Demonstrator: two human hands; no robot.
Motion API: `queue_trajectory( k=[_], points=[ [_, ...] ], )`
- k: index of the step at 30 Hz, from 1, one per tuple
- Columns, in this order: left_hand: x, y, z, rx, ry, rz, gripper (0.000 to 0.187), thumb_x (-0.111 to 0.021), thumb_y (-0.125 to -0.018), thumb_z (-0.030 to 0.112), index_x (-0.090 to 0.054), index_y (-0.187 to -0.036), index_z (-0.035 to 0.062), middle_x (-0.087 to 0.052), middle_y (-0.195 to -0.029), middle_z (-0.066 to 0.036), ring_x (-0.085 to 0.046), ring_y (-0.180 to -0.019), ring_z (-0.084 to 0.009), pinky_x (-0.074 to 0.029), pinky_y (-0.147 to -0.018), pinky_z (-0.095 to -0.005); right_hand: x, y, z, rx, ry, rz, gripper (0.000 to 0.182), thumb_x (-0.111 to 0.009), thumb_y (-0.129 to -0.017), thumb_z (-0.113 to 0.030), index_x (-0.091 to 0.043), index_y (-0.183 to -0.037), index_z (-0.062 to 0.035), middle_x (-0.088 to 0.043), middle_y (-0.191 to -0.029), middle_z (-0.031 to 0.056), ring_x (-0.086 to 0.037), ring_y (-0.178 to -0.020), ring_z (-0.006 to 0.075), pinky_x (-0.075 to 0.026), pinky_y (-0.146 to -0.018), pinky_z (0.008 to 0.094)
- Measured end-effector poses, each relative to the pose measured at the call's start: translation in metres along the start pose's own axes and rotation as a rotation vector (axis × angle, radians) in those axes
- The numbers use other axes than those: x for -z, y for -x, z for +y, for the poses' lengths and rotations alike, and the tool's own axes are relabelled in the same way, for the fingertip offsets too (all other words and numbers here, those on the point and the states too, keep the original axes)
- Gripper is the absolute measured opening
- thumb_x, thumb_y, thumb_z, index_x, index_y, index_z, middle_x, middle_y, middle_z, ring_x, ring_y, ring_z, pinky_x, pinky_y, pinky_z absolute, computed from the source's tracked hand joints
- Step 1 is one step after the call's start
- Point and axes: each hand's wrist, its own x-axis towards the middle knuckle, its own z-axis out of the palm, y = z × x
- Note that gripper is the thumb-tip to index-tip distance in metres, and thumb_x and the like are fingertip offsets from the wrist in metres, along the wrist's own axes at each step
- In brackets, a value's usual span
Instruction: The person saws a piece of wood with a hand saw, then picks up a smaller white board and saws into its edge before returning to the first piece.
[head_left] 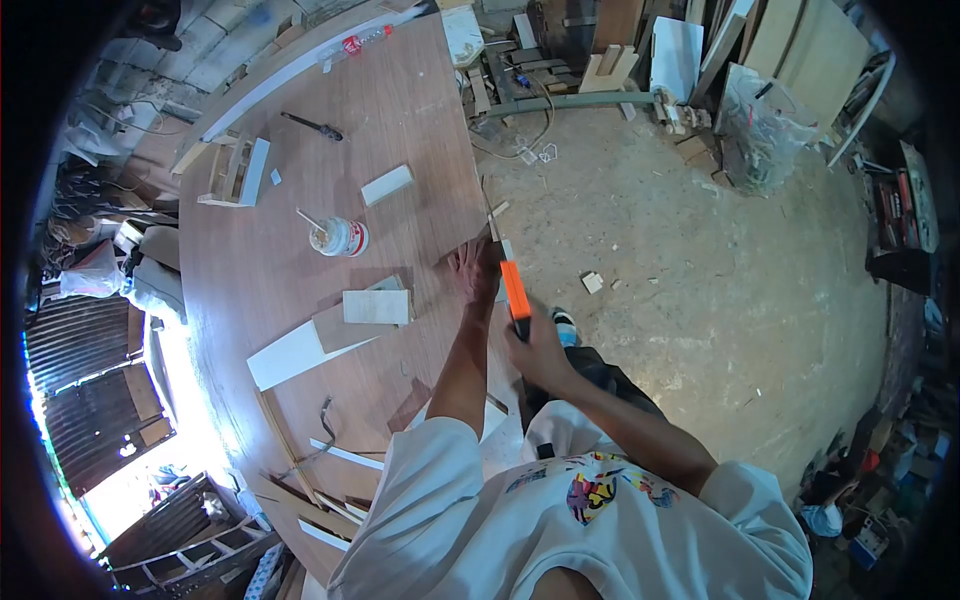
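Note:
My right hand (541,352) is closed round the orange and black handle of a handsaw (515,290). Its thin blade points away from me along the table's right edge. My left hand (474,272) lies pressed down at that edge, close beside the saw, with its fingers spread. A small pale strip of wood (499,210) shows by the blade, past the edge; what lies under my left palm is hidden. Left of my hands, white-faced blocks (376,307) rest on a longer white board (285,357). Another white block (387,185) lies farther up the table.
The brown table (420,120) carries an open tub (345,238) with a stick in it, a dark slim tool (312,126), a small wooden frame (235,172) and a red-labelled bottle (367,38). Offcuts (592,283) lie on the floor; a plastic bag (762,135) stands near leaning boards.

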Motion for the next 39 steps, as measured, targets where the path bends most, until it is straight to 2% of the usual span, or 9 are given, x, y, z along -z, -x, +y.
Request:
queue_trajectory(
  k=[3,6,10,12,20,26,32,34,39],
  points=[
    [-0.008,-0.001,-0.003,-0.001,0.060,0.052,0.034,-0.064,-0.064,0.014,-0.061,-0.098,0.0098,-0.058,-0.096,-0.004,-0.053,-0.094,-0.0235,-0.037,-0.080,-0.0391,0.016,0.057,-0.031,-0.005,-0.143,0.017,0.021,-0.056,-0.077,-0.003,-0.050,-0.097,0.0014,-0.050,-0.073,0.0103,-0.051,-0.067,0.0185,-0.043,-0.063,0.0321],
    [-0.011,0.000,-0.002,-0.033,0.120,0.051,0.035,-0.064,-0.065,0.014,-0.061,-0.100,0.0091,-0.058,-0.097,-0.005,-0.052,-0.094,-0.0245,-0.038,-0.081,-0.0397,0.021,0.055,-0.025,-0.056,-0.187,-0.062,0.023,-0.057,-0.077,-0.001,-0.051,-0.099,0.0011,-0.052,-0.077,0.0099,-0.052,-0.070,0.0182,-0.044,-0.064,0.0312],
    [-0.008,0.003,-0.005,-0.060,0.043,0.013,0.032,-0.064,-0.068,0.014,-0.061,-0.100,0.0090,-0.058,-0.097,-0.005,-0.053,-0.095,-0.0247,-0.038,-0.081,-0.0398,-0.005,-0.030,0.035,-0.052,-0.030,-0.004,0.020,-0.057,-0.077,-0.004,-0.049,-0.095,0.0004,-0.050,-0.075,0.0108,-0.051,-0.069,0.0171,-0.042,-0.061,0.0319],
    [-0.010,-0.004,-0.004,-0.047,-0.009,0.002,0.032,-0.064,-0.069,0.014,-0.061,-0.100,0.0092,-0.058,-0.097,-0.005,-0.053,-0.095,-0.0244,-0.038,-0.081,-0.0396,-0.006,-0.031,0.020,-0.019,-0.040,0.003,0.019,-0.057,-0.078,-0.005,-0.049,-0.095,0.0005,-0.049,-0.074,0.0111,-0.051,-0.068,0.0170,-0.042,-0.061,0.0321],
    [-0.011,0.002,-0.002,-0.002,0.053,0.031,0.031,-0.063,-0.070,0.014,-0.062,-0.101,0.0100,-0.058,-0.095,-0.003,-0.054,-0.092,-0.0224,-0.037,-0.079,-0.0386,0.024,0.067,-0.031,-0.076,-0.200,-0.048,0.019,-0.057,-0.080,-0.003,-0.050,-0.097,0.0011,-0.052,-0.075,0.0109,-0.054,-0.069,0.0161,-0.043,-0.063,0.0333],
    [-0.003,0.001,0.002,0.012,0.011,-0.021,0.030,-0.063,-0.070,0.014,-0.062,-0.100,0.0109,-0.058,-0.096,-0.004,-0.053,-0.093,-0.0236,-0.038,-0.080,-0.0388,-0.008,-0.027,0.013,0.013,0.029,0.024,0.018,-0.056,-0.079,-0.002,-0.051,-0.096,0.0003,-0.055,-0.075,0.0147,-0.056,-0.069,0.0210,-0.043,-0.063,0.0341],
    [-0.006,0.001,-0.001,0.052,0.031,0.004,0.037,-0.066,-0.065,0.015,-0.061,-0.102,0.0106,-0.058,-0.099,-0.005,-0.052,-0.098,-0.0236,-0.038,-0.083,-0.0385,0.017,0.049,-0.017,-0.076,-0.064,-0.038,0.027,-0.056,-0.077,-0.002,-0.051,-0.104,0.0011,-0.054,-0.077,0.0168,-0.058,-0.072,0.0223,-0.045,-0.065,0.0335],
    [-0.010,0.002,-0.001,0.030,0.025,-0.014,0.042,-0.068,-0.063,0.015,-0.061,-0.105,0.0096,-0.058,-0.102,-0.005,-0.051,-0.100,-0.0249,-0.038,-0.084,-0.0392,0.030,0.072,-0.040,-0.210,-0.183,-0.118,0.034,-0.056,-0.077,-0.002,-0.049,-0.110,0.0015,-0.054,-0.079,0.0178,-0.058,-0.073,0.0217,-0.045,-0.067,0.0321],
    [-0.018,0.004,-0.009,-0.016,0.048,0.033,0.041,-0.067,-0.065,0.014,-0.061,-0.105,0.0082,-0.057,-0.102,-0.007,-0.051,-0.100,-0.0264,-0.038,-0.085,-0.0402,0.003,0.023,0.000,0.022,-0.009,-0.063,0.039,-0.056,-0.077,-0.001,-0.048,-0.116,0.0019,-0.054,-0.071,0.0166,-0.060,-0.063,0.0222,-0.045,-0.059,0.0311]
  ],
)
